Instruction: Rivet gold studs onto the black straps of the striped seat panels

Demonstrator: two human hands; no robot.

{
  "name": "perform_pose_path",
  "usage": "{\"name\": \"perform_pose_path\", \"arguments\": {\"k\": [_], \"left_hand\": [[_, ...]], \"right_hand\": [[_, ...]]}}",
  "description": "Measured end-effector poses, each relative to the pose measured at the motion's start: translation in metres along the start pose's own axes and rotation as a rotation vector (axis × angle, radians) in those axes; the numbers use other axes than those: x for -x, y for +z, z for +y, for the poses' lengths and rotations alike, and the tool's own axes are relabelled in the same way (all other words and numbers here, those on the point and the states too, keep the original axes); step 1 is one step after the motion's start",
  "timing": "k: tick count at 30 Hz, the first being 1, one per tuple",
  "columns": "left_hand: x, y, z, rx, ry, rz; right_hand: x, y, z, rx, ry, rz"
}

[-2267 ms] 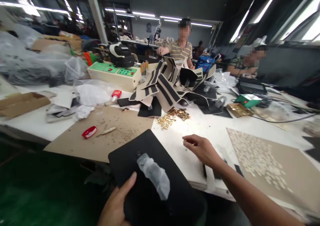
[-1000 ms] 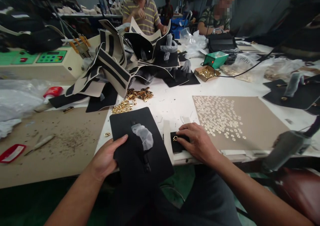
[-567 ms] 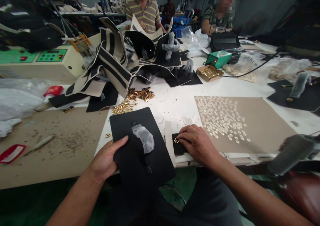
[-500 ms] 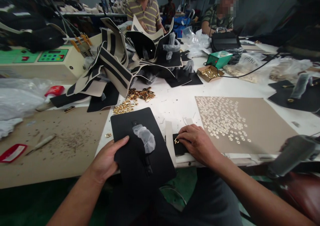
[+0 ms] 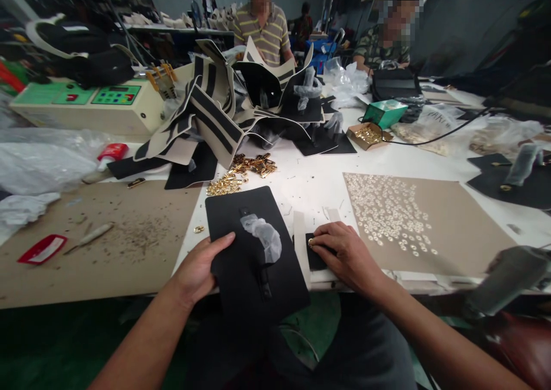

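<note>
My left hand [image 5: 202, 269] grips the left edge of a black bag panel [image 5: 241, 275], its thumb on top. The panel tilts over the table's front edge, and its handle [image 5: 264, 238] is wrapped in clear plastic. To the right, my right hand [image 5: 348, 255] is closed, with its fingertips at a small gold metal ring [image 5: 311, 242] over a black pad [image 5: 316, 261]. The fingers partly cover the ring and the pad. A pale strip [image 5: 300, 240] lies between the panel and the pad.
Gold fittings [image 5: 224, 184] lie in a heap behind the panel. Many small rings [image 5: 383, 206] are spread over brown board at right. Striped panels [image 5: 215, 120] pile up at the back. An awl [image 5: 92, 236] and a red dish [image 5: 43, 248] lie at left. Two people sit across the table.
The camera view has shifted, moving the scene slightly right. My left hand still holds the panel. At the right fingertips the gold piece now shows as a ring, more covered by the fingers.
</note>
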State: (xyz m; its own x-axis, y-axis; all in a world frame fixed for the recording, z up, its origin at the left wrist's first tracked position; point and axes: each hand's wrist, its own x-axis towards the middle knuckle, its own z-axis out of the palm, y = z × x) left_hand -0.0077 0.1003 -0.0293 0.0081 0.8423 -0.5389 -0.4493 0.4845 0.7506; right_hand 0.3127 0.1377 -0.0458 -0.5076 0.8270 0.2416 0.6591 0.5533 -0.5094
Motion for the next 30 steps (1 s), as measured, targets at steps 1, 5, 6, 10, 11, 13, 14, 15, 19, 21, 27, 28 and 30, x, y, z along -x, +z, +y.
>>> {"name": "perform_pose_path", "arguments": {"k": [1, 5, 6, 10, 11, 13, 14, 15, 19, 21, 27, 28, 30], "left_hand": [[0.0, -0.001, 0.0, 0.002, 0.001, -0.006], [0.0, -0.003, -0.001, 0.013, 0.004, -0.01], [0.001, -0.003, -0.001, 0.02, 0.008, -0.006], [0.001, -0.002, -0.001, 0.042, 0.029, 0.003], [0.001, -0.002, -0.002, 0.043, 0.029, 0.003], [0.0, -0.003, -0.002, 0.044, 0.027, 0.004], [0.0, -0.004, -0.002, 0.046, 0.025, 0.003], [0.0, -0.004, -0.002, 0.049, 0.022, -0.002], [0.001, -0.004, -0.002, 0.06, 0.015, -0.018], [0.002, -0.003, -0.001, 0.062, 0.016, -0.021], [0.004, -0.002, 0.0, 0.047, 0.017, -0.012], [0.004, -0.002, 0.0, 0.044, 0.018, -0.014], [0.003, -0.003, -0.001, 0.04, 0.026, -0.017]], "right_hand": [[-0.002, 0.0, 0.0, -0.006, 0.007, -0.013], [-0.011, -0.005, 0.001, -0.058, 0.028, -0.086], [-0.012, -0.007, 0.001, -0.056, 0.023, -0.11], [-0.016, -0.009, -0.001, -0.014, -0.004, -0.166], [-0.016, -0.009, -0.001, -0.014, -0.002, -0.164], [-0.013, -0.006, -0.001, -0.035, 0.02, -0.136], [-0.011, -0.003, 0.0, -0.051, 0.039, -0.102], [-0.009, -0.001, 0.001, -0.065, 0.059, -0.061], [0.003, 0.011, 0.005, -0.039, 0.064, 0.063], [0.008, 0.014, 0.006, 0.008, 0.031, 0.073], [0.003, 0.0, -0.013, 0.192, -0.038, -0.042], [0.001, -0.003, -0.016, 0.215, -0.045, -0.062], [-0.003, -0.008, -0.018, 0.227, -0.042, -0.093]]}}
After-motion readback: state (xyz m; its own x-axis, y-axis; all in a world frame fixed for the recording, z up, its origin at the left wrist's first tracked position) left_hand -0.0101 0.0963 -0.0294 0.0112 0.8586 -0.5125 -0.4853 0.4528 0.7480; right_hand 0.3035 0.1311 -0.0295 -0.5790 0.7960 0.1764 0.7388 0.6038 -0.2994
